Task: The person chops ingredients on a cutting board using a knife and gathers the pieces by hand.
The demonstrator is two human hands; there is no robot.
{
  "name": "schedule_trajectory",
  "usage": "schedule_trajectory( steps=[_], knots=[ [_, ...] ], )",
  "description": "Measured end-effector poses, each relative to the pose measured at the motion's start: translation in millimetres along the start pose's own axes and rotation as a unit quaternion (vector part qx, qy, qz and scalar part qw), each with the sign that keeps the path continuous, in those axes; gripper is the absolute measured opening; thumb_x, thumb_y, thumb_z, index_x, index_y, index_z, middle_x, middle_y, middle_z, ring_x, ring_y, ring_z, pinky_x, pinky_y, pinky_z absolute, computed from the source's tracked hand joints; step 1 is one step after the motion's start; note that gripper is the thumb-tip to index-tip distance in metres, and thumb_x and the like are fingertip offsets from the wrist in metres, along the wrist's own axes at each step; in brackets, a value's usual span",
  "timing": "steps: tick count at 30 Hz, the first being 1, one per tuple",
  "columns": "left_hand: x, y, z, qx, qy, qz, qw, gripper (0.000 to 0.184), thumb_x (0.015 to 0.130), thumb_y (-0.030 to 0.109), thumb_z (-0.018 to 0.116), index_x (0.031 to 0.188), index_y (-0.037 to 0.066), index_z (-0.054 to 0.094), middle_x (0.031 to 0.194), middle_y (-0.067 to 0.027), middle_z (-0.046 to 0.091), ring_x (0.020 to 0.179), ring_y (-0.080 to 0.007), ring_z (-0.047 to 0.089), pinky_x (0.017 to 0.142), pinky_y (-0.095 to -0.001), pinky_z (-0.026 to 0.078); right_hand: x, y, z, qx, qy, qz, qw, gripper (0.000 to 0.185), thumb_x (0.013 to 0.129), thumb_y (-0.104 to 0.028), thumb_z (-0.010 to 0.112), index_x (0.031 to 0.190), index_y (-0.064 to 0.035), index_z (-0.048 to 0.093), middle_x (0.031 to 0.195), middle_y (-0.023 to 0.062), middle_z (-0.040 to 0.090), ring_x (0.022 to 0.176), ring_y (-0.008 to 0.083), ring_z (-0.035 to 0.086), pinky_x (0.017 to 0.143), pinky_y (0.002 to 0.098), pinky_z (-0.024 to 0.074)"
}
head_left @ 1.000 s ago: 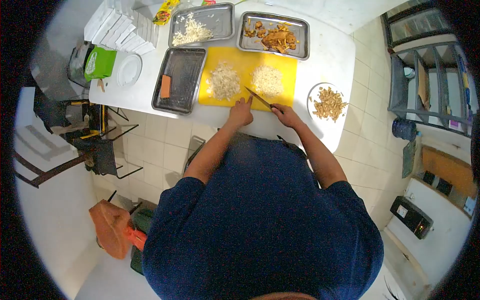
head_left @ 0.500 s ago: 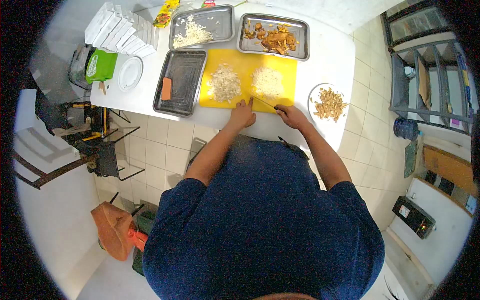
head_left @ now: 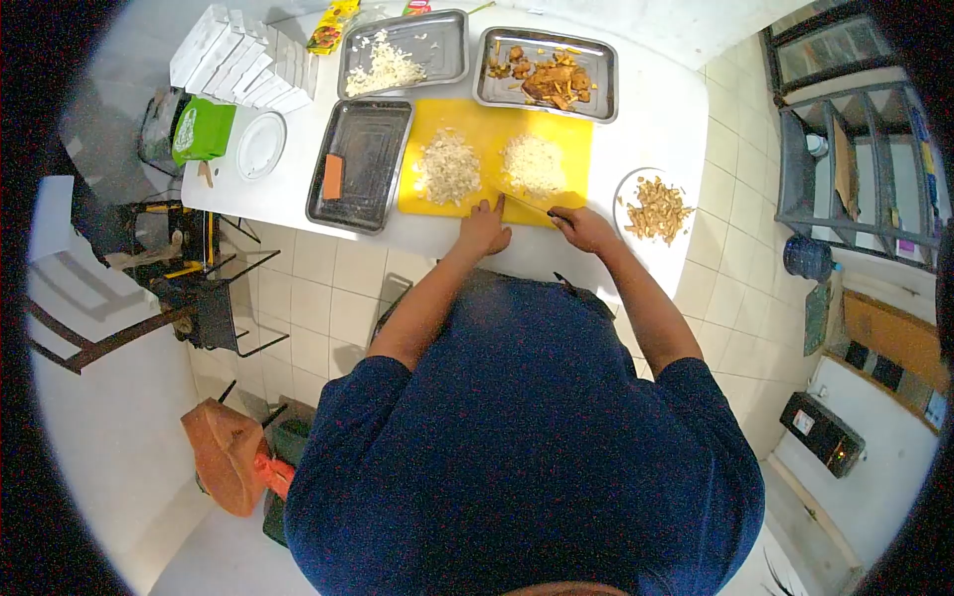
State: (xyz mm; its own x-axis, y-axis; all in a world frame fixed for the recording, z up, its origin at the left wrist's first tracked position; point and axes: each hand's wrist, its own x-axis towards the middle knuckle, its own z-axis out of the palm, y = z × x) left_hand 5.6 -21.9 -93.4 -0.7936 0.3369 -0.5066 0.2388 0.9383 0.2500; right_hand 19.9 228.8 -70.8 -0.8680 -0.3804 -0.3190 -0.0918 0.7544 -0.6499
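My right hand is closed around the handle of a knife, whose thin blade points left over the front of the yellow cutting board. My left hand lies at the board's front edge with fingers stretched out, the index fingertip at or very near the knife's tip. Beyond the hands are two piles of finely chopped pale food: a left pile and a right pile. What the food is, I cannot tell.
Left of the board is a dark tray with an orange-brown block. Behind stand a tray of pale shreds and a tray of browned pieces. A plate of brown chopped pieces sits right; white boxes stand back left.
The knife blade has shifted slightly in angle near my left fingertip. Both hands stay in nearly the same place; the piles look unchanged.
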Motion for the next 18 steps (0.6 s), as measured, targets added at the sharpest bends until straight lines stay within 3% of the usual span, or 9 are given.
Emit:
schedule_trajectory(
  steps=[3,12,18],
  knots=[
    [-0.3,0.8,1.8,0.002,-0.002,-0.001,1.000,0.080,0.084,0.039,0.057,0.151,0.010,0.022,0.122,-0.0210,0.047,0.112,-0.0374,0.051,0.089,-0.0504,0.049,-0.8,1.4,2.7,0.025,0.009,-0.017,1.000,0.034,0.095,-0.027,0.052,0.116,-0.0027,0.063,0.106,0.0202,0.067,0.097,0.0366,0.064,0.087,0.0414,0.0503],
    [-0.8,-1.6,-2.5,-0.005,-0.012,0.004,1.000,0.083,0.082,0.035,0.057,0.151,0.009,0.020,0.127,-0.0247,0.045,0.114,-0.0398,0.050,0.092,-0.0484,0.048,5.8,2.8,14.2,0.140,0.016,0.058,0.988,0.037,0.096,-0.028,0.050,0.117,0.0009,0.062,0.104,0.0235,0.066,0.096,0.0365,0.064,0.085,0.0417,0.0490],
    [-1.3,0.3,-2.2,-0.015,-0.014,0.004,1.000,0.086,0.079,0.032,0.059,0.152,0.010,0.018,0.126,-0.0244,0.045,0.113,-0.0398,0.051,0.092,-0.0474,0.049,-4.0,1.0,11.7,0.089,0.014,0.013,0.996,0.036,0.095,-0.026,0.052,0.116,0.0009,0.062,0.101,0.0238,0.066,0.094,0.0367,0.064,0.084,0.0418,0.0491]
  ],
)
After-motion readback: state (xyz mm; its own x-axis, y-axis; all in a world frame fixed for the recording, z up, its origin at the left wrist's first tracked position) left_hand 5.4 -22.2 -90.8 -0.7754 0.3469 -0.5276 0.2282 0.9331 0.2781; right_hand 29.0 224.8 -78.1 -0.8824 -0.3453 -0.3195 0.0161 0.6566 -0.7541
